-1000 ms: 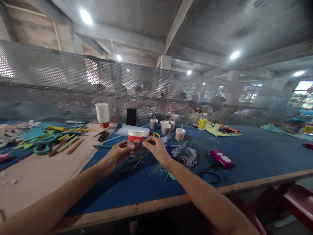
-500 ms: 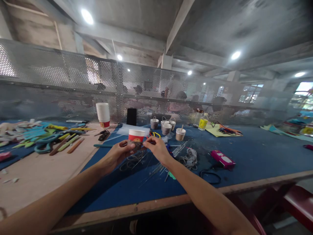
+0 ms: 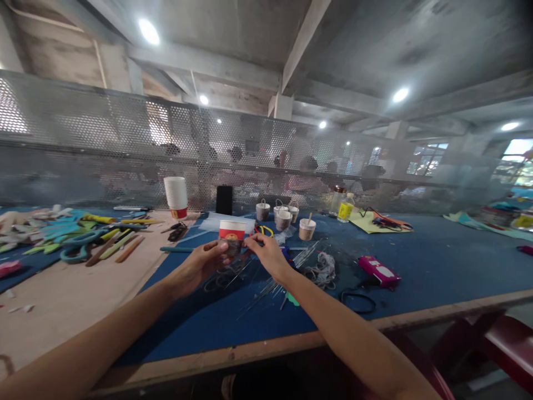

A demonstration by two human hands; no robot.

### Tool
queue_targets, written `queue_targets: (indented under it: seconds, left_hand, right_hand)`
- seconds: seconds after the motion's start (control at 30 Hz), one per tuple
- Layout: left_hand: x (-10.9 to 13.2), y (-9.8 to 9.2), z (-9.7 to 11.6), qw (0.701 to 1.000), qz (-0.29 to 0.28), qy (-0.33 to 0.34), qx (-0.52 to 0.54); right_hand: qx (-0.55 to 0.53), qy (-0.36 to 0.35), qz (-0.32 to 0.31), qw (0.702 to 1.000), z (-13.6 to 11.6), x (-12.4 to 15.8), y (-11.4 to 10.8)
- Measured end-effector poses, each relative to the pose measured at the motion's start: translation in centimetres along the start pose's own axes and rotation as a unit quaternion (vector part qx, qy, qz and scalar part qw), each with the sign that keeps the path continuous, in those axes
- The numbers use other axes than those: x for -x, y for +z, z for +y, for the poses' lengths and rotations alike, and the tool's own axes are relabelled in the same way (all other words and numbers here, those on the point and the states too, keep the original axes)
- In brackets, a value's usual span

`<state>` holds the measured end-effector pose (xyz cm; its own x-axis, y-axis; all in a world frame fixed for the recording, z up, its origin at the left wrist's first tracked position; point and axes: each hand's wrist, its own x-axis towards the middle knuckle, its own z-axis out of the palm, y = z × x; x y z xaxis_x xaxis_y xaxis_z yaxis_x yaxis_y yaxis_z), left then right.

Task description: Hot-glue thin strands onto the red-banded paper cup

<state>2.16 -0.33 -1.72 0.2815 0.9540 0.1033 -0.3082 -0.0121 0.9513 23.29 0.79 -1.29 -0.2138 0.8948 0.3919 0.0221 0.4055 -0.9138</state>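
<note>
perforated metal screen [image 3: 104,144] behind blue table [image 3: 437,266]; concrete ceiling beams, round lights.

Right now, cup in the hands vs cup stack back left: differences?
The single cup is one; the cup stack is many nested. The single cup sits in the left hand, right hand touching it; the cup stack stands untouched. The single cup shows a red band up top; the cup stack only at its base. Both: red-and-white.

Craft workshop: shared bench [image 3: 416,311], mesh divider [image 3: 104,150], scissors [image 3: 77,247].
</note>
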Motion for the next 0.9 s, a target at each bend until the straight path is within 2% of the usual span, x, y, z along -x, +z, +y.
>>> queue_targets:
  seconds: [0.17, 0.27, 0.4, 0.7, 0.9]
  left_hand:
    - [0.0, -0.6, -0.1, 1.000, 0.005, -0.003, 0.007]
    - [0.0, -0.5, 0.0, 1.000, 0.016, -0.003, 0.001]
    - [0.1, 0.0, 0.1, 1.000, -0.001, -0.003, 0.005]
    - [0.1, 0.2, 0.1, 1.000, -0.006, 0.003, 0.011]
    - [0.5, 0.5, 0.8, 0.999, 0.005, -0.018, 0.044]
  right_hand:
    - [-0.039, 0.010, -0.013, 0.999, 0.5, 0.0, 0.2]
    - [-0.024, 0.016, -0.025, 0.999, 1.0, 0.0, 0.2]
    - [-0.001, 0.011, -0.018, 1.000, 1.3, -0.1, 0.2]
    - [0.005, 0.002, -0.007, 1.000, 1.0, 0.0, 0.3]
    - [0.011, 0.024, -0.034, 0.999, 0.2, 0.4, 0.1]
